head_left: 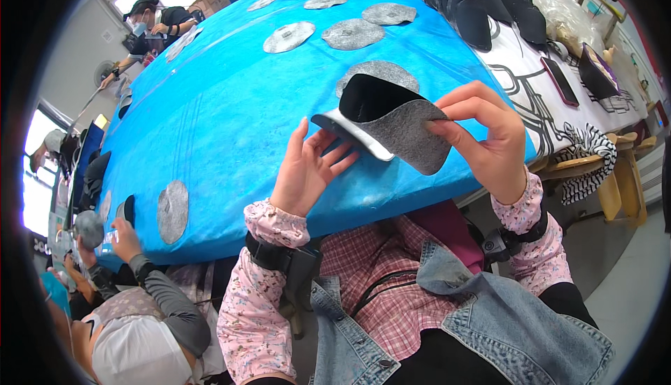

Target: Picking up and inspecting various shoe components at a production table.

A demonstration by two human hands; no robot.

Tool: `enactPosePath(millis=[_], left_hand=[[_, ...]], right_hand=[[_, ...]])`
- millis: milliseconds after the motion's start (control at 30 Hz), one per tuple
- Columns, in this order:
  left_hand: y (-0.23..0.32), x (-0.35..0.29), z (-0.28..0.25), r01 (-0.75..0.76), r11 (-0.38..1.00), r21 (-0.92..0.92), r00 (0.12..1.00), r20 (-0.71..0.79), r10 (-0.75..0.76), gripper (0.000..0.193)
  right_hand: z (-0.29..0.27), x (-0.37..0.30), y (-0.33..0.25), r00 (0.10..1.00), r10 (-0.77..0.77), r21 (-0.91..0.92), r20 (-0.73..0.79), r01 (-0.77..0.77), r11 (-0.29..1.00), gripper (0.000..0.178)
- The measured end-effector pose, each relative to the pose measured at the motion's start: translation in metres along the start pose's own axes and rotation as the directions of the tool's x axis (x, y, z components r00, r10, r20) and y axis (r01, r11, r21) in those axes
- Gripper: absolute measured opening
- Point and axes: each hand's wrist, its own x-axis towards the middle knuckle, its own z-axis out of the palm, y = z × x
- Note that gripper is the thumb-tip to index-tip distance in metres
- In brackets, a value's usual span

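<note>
In front of me, over the near edge of the table, a curved grey felt piece with a black face is bent upward. My right hand pinches its right corner between thumb and fingers. Below its left side lies a white-edged dark strip; I cannot tell whether the two are joined. Against this strip, my left hand is palm up, fingers spread and not gripped round anything. Just behind the pieces, a round grey felt disc lies partly hidden on the blue-covered table.
Several more grey discs lie farther back. A row of black curved pieces fills the far right, near a phone and clear plastic. A co-worker handles a grey round piece at left; another person is beyond.
</note>
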Motion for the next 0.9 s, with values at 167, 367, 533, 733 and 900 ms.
enactPosePath(millis=[167,367,533,733,900], left_hand=[[-0.002,0.006,0.016,-0.023,0.988,0.151,0.999,-0.041,0.029,0.045],[-0.007,-0.008,0.004,-0.037,0.982,-0.186,0.999,-0.002,0.038,0.060],[-0.024,-0.043,0.030,-0.115,0.913,-0.392,0.976,0.125,0.177,0.068],[-0.049,-0.069,0.034,-0.336,0.938,-0.089,0.941,0.008,0.338,0.057],[-0.047,-0.071,0.071,-0.494,0.224,0.840,0.751,0.283,0.597,0.111]], right_hand=[[-0.009,-0.002,-0.004,1.000,0.005,0.005,0.010,-0.005,1.000,0.008],[-0.009,-0.013,0.007,0.985,0.173,0.242,-0.011,-0.165,0.956,0.005],[-0.002,-0.017,0.011,0.956,0.282,0.540,0.077,-0.278,0.794,0.003],[0.004,-0.021,0.020,0.924,0.365,0.526,0.111,-0.367,0.768,0.007],[0.013,-0.042,0.050,0.883,0.444,0.710,0.151,-0.409,0.573,0.008]])
